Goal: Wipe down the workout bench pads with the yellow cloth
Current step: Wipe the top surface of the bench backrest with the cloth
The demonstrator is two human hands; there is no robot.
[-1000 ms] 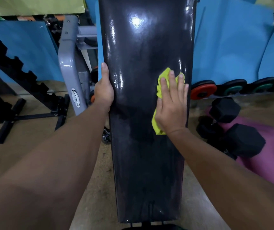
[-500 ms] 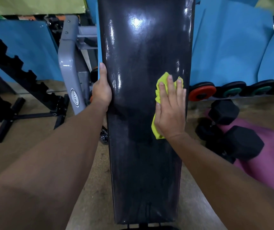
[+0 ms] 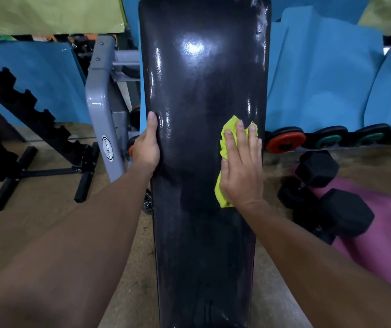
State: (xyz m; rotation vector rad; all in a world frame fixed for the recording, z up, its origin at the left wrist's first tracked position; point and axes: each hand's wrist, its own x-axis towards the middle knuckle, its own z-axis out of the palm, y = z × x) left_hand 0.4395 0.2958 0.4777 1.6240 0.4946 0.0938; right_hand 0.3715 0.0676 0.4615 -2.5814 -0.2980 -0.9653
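The yellow cloth [image 3: 223, 162] lies bunched on the right half of the long black bench pad [image 3: 204, 91], near its right edge and about midway along its length. The right hand [image 3: 241, 169] presses it flat, fingers straight and close together, palm covering most of it. The cloth looks thin, soft and light; it will likely crumple and slide easily on the glossy vinyl, so a flat palm over its middle seems the best hold. The left hand [image 3: 147, 147] grips the pad's left edge, thumb lying on top and fingers hidden beneath, steadying it. The pad looks firm, smooth and slick, with shine across its upper part.
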